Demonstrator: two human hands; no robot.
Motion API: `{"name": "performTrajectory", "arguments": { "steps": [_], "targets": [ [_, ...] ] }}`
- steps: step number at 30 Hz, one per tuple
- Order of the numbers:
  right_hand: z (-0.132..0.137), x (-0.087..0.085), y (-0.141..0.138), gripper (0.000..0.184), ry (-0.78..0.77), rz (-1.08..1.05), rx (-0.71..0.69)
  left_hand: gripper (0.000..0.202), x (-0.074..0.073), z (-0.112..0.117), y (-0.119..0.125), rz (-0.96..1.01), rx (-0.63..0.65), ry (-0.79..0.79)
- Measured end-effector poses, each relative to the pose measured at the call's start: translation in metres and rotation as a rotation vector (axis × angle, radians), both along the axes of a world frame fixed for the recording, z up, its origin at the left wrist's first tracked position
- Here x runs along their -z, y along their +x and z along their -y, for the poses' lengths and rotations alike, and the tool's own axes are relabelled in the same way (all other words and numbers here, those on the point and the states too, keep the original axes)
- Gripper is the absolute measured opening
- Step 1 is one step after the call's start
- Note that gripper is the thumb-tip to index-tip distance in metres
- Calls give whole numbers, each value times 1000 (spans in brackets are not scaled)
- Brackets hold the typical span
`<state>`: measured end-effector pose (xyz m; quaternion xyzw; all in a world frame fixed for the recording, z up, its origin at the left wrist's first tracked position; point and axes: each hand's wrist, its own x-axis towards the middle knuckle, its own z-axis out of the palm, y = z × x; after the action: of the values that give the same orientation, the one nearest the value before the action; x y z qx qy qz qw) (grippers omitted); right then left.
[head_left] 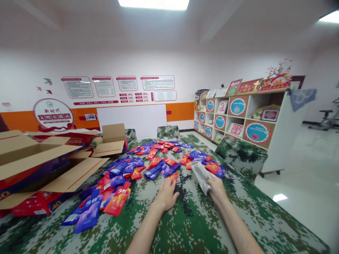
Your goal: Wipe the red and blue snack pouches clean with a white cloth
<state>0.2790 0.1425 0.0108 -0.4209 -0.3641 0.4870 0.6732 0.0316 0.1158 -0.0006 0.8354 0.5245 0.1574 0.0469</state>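
On the surface point(190, 225), an orange pouch point(174, 176) is touched by the nearer left hand point(167, 196), just beyond it — finger grip cannot be told; grey cloth point(200, 177) is pinched by the right hand point(215, 188).

– Right hand point(215, 187)?
– Holds pale grey cloth point(199, 173).
– Left hand point(167, 194)?
– At a red-orange pouch point(174, 175) (red and blue pouches point(91, 211) heaped around). Camouflage-patterned surface point(190, 222); open cartons point(86, 173) at left.

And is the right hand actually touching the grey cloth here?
Touching. The head view shows the right hand gripping the grey cloth at its right edge, with no gap between them.
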Motion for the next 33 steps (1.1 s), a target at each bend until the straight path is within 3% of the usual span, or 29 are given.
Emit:
{"name": "performTrajectory", "arguments": {
  "steps": [6, 12, 18, 20, 23, 27, 33],
  "targets": [
    [1, 0, -1, 54, 27, 27, 2, 63, -5, 28, 10, -24, 70, -64],
    [0, 3, -3, 54, 44, 43, -1, 62, -9, 64, 35, -37, 135, -55],
    [2, 2, -4, 58, 43, 97, 10, 63, -11, 71, 48, -11, 130, -4],
    [6, -7, -7, 58, 99, 245, 2, 66, -13, 69, 43, 13, 160, 14],
    [16, -19, -19, 57, 301, 647, -62, 71, -15, 68, 30, 28, 263, 19],
    [39, -16, -48, 53, 512, 1122, -145, 62, -15, 70, 16, 47, 334, 8],
    [81, 0, -78, 42, 536, 1338, -288, 31, -9, 72, 13, -6, 269, -85]
  ]
}}
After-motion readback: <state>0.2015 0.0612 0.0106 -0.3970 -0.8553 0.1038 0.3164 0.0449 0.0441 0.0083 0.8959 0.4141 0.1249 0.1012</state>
